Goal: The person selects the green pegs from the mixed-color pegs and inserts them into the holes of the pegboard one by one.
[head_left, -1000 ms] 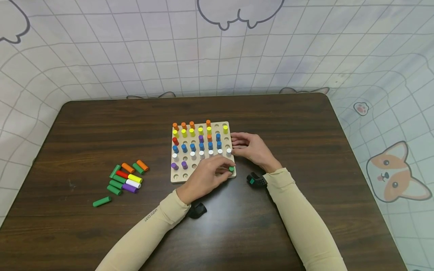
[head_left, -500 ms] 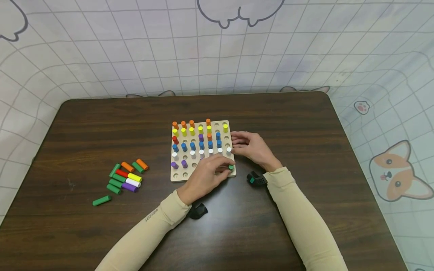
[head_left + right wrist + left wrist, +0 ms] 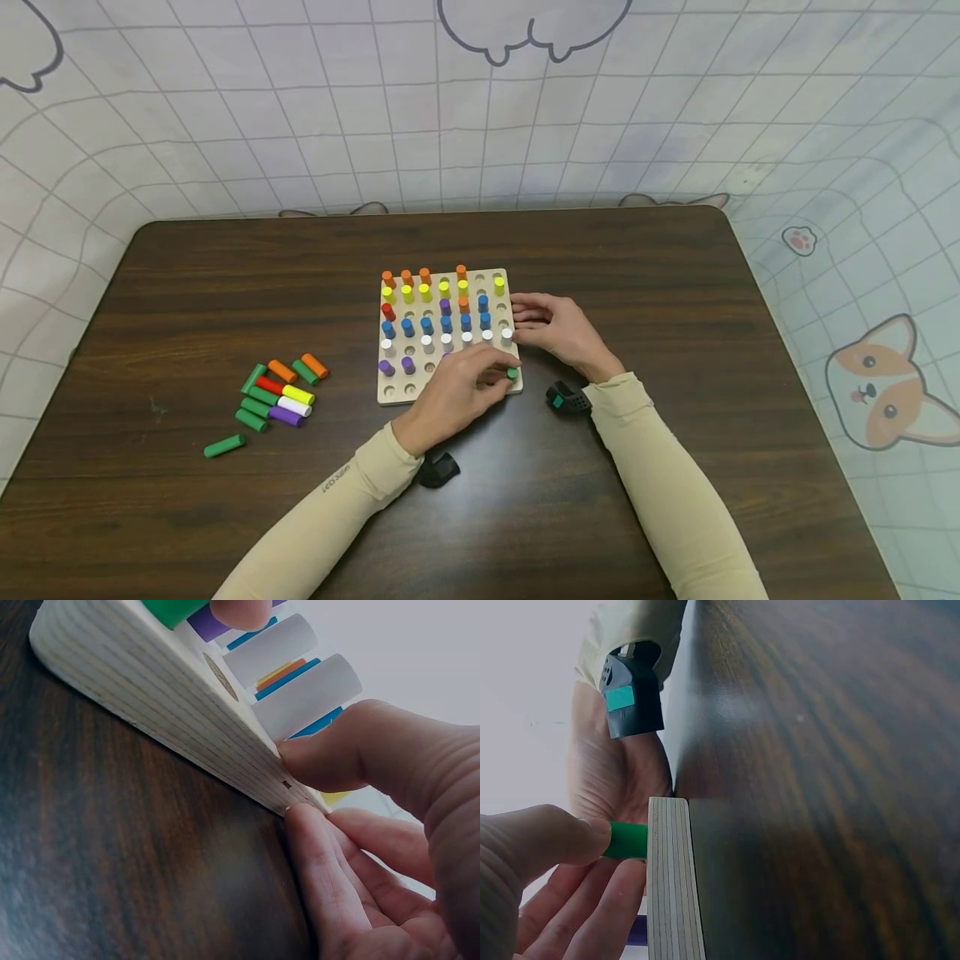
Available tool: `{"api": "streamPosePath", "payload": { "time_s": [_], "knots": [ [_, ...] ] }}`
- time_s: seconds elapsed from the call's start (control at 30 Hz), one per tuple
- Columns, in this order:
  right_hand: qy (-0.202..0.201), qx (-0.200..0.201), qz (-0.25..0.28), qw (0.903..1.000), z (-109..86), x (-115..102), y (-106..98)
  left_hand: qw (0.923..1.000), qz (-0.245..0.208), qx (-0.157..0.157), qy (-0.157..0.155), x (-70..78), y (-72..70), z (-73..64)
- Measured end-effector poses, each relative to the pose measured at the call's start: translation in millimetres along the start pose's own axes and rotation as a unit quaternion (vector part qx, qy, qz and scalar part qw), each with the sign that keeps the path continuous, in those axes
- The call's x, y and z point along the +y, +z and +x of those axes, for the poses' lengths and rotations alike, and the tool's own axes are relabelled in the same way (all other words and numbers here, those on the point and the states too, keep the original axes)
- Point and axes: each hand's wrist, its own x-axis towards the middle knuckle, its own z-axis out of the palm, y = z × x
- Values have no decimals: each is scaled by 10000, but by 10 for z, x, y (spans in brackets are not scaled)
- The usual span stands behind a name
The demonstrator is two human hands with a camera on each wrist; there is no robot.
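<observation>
My left hand [image 3: 459, 385] pinches a green peg [image 3: 628, 840] between thumb and fingers at the near right corner of a wooden pegboard [image 3: 399, 398]. In the left wrist view the peg stands upright from the board's face, its lower end meeting the wood. The right hand [image 3: 561, 330] holds the board's right edge; in the right wrist view its thumb [image 3: 322, 756] lies at the top edge and its fingertips are against the side. Rows of orange, yellow, blue, white and purple pegs [image 3: 386, 367] stand in the board. The left hand hides part of the nearest rows.
Left of the board lie loose pegs: several green ones, a red peg [image 3: 270, 386], a yellow peg [image 3: 298, 395], a white peg [image 3: 295, 407], a purple peg [image 3: 286, 417] and two orange. One green peg [image 3: 224, 446] lies apart on the dark wooden table [image 3: 637, 267].
</observation>
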Motion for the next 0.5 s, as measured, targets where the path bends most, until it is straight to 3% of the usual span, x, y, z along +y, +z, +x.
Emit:
{"api": "streamPosePath", "payload": {
  "time_s": [0.5],
  "knots": [
    [50,-15,123,9999,-19,5,5,9990,-288,-97,-328,6,-38,-19]
  ]
}}
